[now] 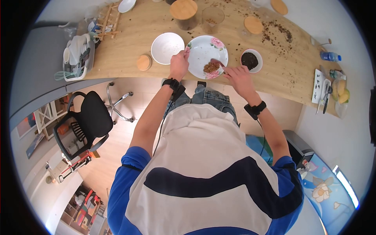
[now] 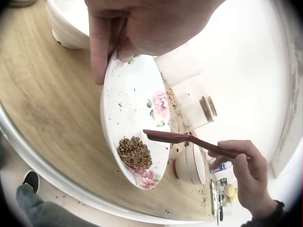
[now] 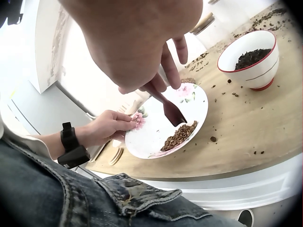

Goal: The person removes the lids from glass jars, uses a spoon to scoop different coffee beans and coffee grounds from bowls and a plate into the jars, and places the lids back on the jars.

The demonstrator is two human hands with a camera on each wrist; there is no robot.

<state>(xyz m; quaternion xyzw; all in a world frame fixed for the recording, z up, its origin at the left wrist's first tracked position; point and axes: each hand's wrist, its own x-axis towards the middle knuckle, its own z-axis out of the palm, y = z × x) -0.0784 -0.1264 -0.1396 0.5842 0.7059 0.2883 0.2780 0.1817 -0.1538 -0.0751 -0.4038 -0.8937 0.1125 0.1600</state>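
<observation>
My left hand (image 1: 179, 64) pinches the left rim of a white plate (image 1: 199, 53) with pink flowers. Brown grains (image 2: 134, 152) lie heaped near the plate's front edge. In my right hand (image 1: 239, 80) is the handle of a reddish-brown scoop (image 3: 173, 112), fingers curled round it. Its flat-ended blade is over the plate, right beside the heap in the right wrist view. A red-rimmed bowl (image 3: 255, 71) of dark, dry bits stands to the right of the plate. To the left, close by my left hand, is an empty-looking white bowl (image 1: 164, 43).
Behind the plate stand a wooden-lidded jar (image 1: 184, 15) and a clear glass jar (image 1: 212, 19) with some grains. A round wooden lid (image 1: 143, 62) lies front left. Dark crumbs (image 1: 280, 33) are scattered at the back right. Utensils fill a rack (image 1: 78, 55) at the left end.
</observation>
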